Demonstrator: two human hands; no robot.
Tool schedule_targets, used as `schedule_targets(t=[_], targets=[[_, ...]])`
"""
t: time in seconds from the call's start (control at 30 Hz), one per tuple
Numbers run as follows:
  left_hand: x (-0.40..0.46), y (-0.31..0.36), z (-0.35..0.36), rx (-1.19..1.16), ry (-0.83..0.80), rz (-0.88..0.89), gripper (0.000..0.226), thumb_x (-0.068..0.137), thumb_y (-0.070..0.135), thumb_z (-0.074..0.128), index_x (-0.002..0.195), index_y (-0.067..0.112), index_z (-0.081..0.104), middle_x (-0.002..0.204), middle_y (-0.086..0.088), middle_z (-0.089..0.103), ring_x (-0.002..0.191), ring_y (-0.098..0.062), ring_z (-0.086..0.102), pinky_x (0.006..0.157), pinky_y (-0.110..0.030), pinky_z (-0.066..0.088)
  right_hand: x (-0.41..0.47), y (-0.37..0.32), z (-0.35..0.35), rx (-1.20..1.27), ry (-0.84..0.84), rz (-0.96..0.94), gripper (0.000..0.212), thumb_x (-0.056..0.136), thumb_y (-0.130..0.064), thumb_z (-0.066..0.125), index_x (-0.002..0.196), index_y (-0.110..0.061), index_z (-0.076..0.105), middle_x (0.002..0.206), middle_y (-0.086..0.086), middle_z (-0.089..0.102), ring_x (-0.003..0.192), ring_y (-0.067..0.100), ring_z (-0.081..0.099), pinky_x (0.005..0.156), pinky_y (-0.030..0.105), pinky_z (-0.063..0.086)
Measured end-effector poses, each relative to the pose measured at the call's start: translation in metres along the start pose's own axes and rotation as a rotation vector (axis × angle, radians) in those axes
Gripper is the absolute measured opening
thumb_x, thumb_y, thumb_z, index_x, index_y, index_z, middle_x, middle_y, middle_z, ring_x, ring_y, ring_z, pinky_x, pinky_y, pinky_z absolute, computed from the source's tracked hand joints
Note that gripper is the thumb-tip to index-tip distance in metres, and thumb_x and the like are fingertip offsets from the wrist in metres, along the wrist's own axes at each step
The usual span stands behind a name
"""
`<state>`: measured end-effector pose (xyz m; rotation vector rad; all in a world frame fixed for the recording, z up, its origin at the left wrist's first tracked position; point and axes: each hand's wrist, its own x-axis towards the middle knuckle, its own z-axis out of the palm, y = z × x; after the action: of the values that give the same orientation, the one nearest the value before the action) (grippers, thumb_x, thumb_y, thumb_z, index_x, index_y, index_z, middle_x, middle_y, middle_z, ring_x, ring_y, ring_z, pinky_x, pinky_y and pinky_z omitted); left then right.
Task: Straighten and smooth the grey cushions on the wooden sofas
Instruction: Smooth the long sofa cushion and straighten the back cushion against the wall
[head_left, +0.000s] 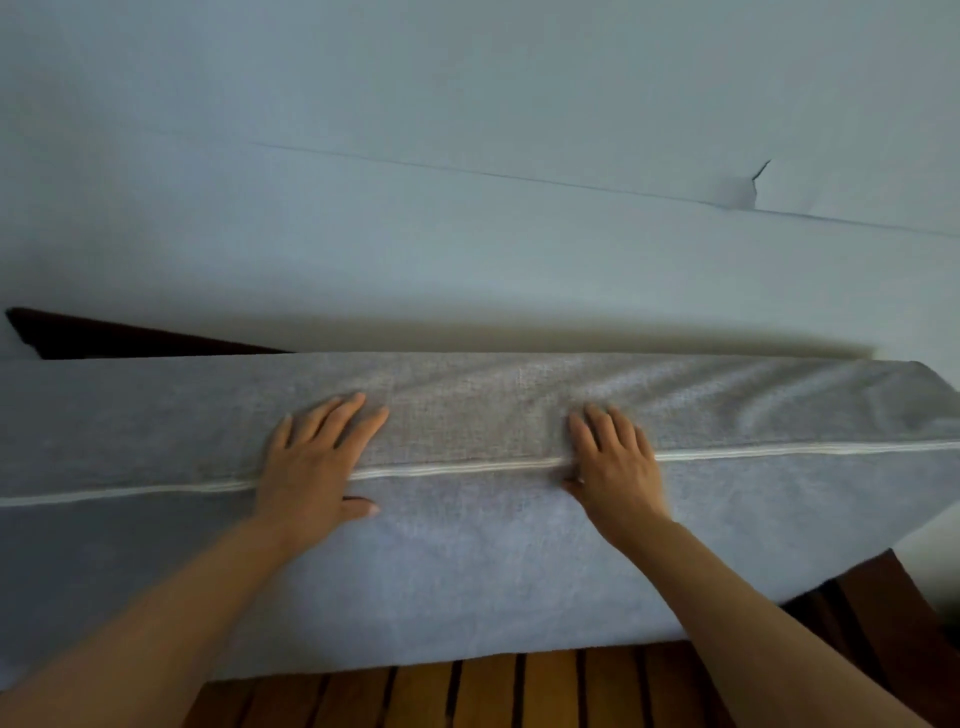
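A long grey cushion (467, 545) stands on its edge across the view, with a white zip (457, 467) running along its top side. My left hand (317, 462) lies flat over the zip with fingers spread straight on the fabric. My right hand (613, 462) lies flat the same way further right, thumb on the near face. Fine wrinkles show in the fabric to the right of my right hand. Under the cushion the slatted wooden sofa seat (519, 691) shows.
A pale wall (467, 156) with a long crack rises right behind the cushion. Dark wooden sofa frame shows at the back left (104, 338) and at the lower right (883, 623).
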<state>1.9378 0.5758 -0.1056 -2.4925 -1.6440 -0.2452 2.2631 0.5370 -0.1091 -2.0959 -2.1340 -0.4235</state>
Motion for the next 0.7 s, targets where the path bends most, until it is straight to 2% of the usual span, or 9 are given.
schedule_targets(t=[0.13, 0.27, 0.37, 0.43, 0.6, 0.7], targets=[[-0.003, -0.009, 0.000, -0.034, 0.045, 0.041, 0.118, 0.033, 0.054, 0.092, 0.137, 0.023, 0.047, 0.140, -0.008, 0.049, 0.121, -0.030, 0.041, 0.092, -0.061, 0.040, -0.004, -0.066, -0.013, 0.023, 0.020, 0.016, 0.096, 0.045, -0.043, 0.093, 0.127, -0.009, 0.055, 0.122, 0.018, 0.057, 0.112, 0.041, 0.055, 0.091, 0.050, 0.049], [-0.008, -0.018, -0.001, -0.070, 0.110, 0.122, 0.110, 0.035, 0.046, 0.094, 0.133, 0.018, 0.052, 0.133, -0.007, 0.052, 0.114, -0.029, 0.047, 0.091, -0.054, 0.045, -0.002, -0.129, -0.015, 0.097, 0.067, 0.021, 0.079, 0.039, -0.023, 0.096, 0.109, -0.009, 0.060, 0.107, 0.012, 0.060, 0.099, 0.034, 0.058, 0.083, 0.042, 0.053], [-0.026, -0.037, -0.001, -0.147, 0.189, 0.129, 0.096, 0.039, 0.033, 0.096, 0.123, 0.013, 0.056, 0.123, -0.006, 0.055, 0.105, -0.026, 0.050, 0.079, -0.041, 0.049, 0.002, -0.128, -0.021, 0.103, 0.105, -0.001, 0.069, 0.031, -0.016, 0.097, 0.088, -0.012, 0.060, 0.091, 0.007, 0.060, 0.079, 0.026, 0.059, 0.067, 0.035, 0.053], [-0.037, -0.049, -0.002, -0.178, 0.237, 0.101, 0.081, 0.042, 0.024, 0.096, 0.114, 0.012, 0.061, 0.115, -0.005, 0.058, 0.099, -0.027, 0.053, 0.073, -0.039, 0.050, 0.005, -0.121, -0.025, 0.113, 0.124, -0.042, 0.064, 0.030, -0.010, 0.096, 0.080, -0.012, 0.057, 0.082, 0.005, 0.058, 0.069, 0.023, 0.057, 0.058, 0.031, 0.052], [-0.035, -0.049, -0.009, -0.218, 0.271, 0.063, 0.054, 0.039, 0.000, 0.093, 0.079, 0.011, 0.059, 0.080, -0.003, 0.058, 0.070, -0.025, 0.056, 0.051, -0.032, 0.047, 0.015, -0.114, -0.024, 0.120, 0.158, -0.083, 0.052, 0.035, 0.012, 0.087, 0.069, -0.010, 0.055, 0.066, 0.003, 0.054, 0.057, 0.021, 0.051, 0.048, 0.027, 0.044], [-0.026, -0.045, -0.012, -0.257, 0.288, 0.085, 0.048, 0.039, -0.016, 0.086, 0.065, 0.009, 0.054, 0.063, -0.006, 0.053, 0.051, -0.024, 0.052, 0.038, -0.028, 0.042, 0.016, -0.112, -0.021, 0.160, 0.141, -0.101, 0.043, 0.044, 0.015, 0.085, 0.065, -0.010, 0.056, 0.060, 0.003, 0.054, 0.055, 0.021, 0.051, 0.045, 0.027, 0.039]])
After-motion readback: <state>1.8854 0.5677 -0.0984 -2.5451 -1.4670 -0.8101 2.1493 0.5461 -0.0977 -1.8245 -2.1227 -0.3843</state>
